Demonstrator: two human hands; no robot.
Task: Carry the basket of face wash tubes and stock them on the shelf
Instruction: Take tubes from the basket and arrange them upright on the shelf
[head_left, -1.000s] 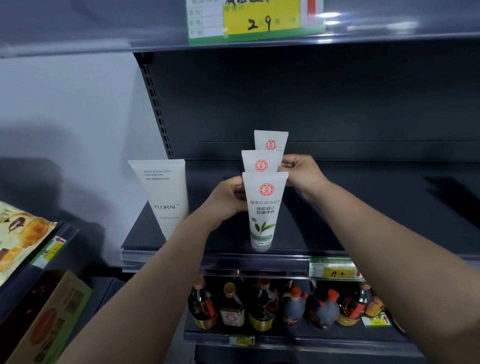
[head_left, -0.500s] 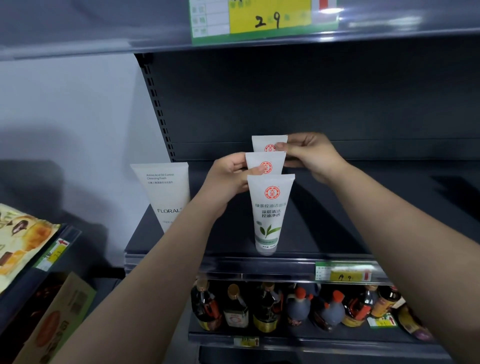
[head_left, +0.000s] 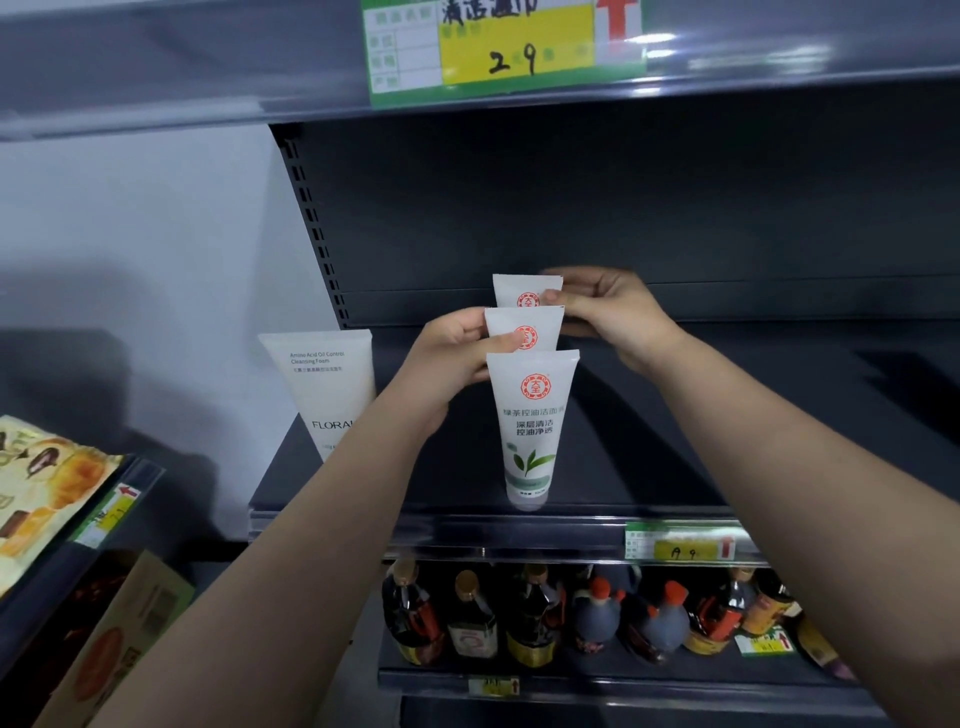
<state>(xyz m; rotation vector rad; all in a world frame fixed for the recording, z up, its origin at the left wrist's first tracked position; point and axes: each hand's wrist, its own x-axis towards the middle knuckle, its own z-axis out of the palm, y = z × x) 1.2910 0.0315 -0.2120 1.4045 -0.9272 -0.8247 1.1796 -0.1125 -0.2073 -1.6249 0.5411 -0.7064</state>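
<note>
A dark metal shelf (head_left: 675, 415) fills most of the view, its back panel bare and its deck holding only a few tubes at the left and middle. Above it, the edge of an upper shelf (head_left: 208, 78) carries a green and yellow price tag (head_left: 506, 49) marked 29. Below, a row of dark sauce bottles (head_left: 571, 618) with red and gold caps stands on the lower shelf. At far left, a neighbouring rack holds a yellow snack bag (head_left: 36, 493) over a cardboard box (head_left: 114, 644).

On the deck, a large white FLORAL tube (head_left: 324, 384) stands upright at the left, partly hidden by the left forearm. Right of it, three white face wash tubes with red round logos stand cap-down in a line running from near to far: the front tube (head_left: 530, 426) near the shelf lip, the middle tube (head_left: 522, 330) behind it, the back tube (head_left: 524, 291) farthest in. Each hides the lower part of the one behind.

The left hand (head_left: 457, 358) grasps the middle tube's top edge, thumb across its front. The right hand (head_left: 608, 312) pinches the back tube's top right corner between thumb and fingers.

Compared with half a second ago, both hands hold the same tubes; the right hand has come slightly lower on its tube. A second ago both hands sat lower, beside the front and middle tubes.
</note>
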